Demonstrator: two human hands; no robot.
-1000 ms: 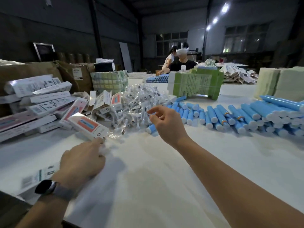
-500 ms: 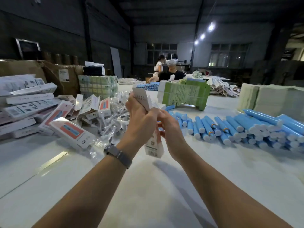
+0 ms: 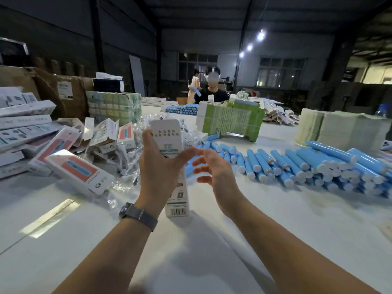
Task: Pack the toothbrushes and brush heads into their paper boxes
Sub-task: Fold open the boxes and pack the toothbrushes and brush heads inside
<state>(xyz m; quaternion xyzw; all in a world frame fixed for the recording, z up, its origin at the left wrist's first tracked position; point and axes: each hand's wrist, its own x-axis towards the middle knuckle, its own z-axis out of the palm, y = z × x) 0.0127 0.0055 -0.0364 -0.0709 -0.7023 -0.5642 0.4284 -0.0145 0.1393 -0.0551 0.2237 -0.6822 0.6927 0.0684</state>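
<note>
Head view
Left hand [image 3: 158, 166]: raised over the counter [image 3: 212, 251], a watch [image 3: 139, 215] on its wrist; its grip is wrapped around a paper box, thumb reaching across the printed face.
Paper box [image 3: 169, 145]: white, long and narrow, held upright with the barcode end lowest, above the counter.
Right hand [image 3: 216, 175]: just beside the box on its right, grip spread wide, fingers apart and holding nothing.
Toothbrushes [image 3: 297, 164]: blue handles with white ends, lying in a long heap on the counter, right of both hands.
Brush heads [image 3: 127, 162]: a pile in clear wrappers on the counter, behind the left hand.
Other boxes [image 3: 78, 168]: white with orange panels, heaped at the left.
Green bundle [image 3: 231, 122]: stands farther back, centre.
</note>
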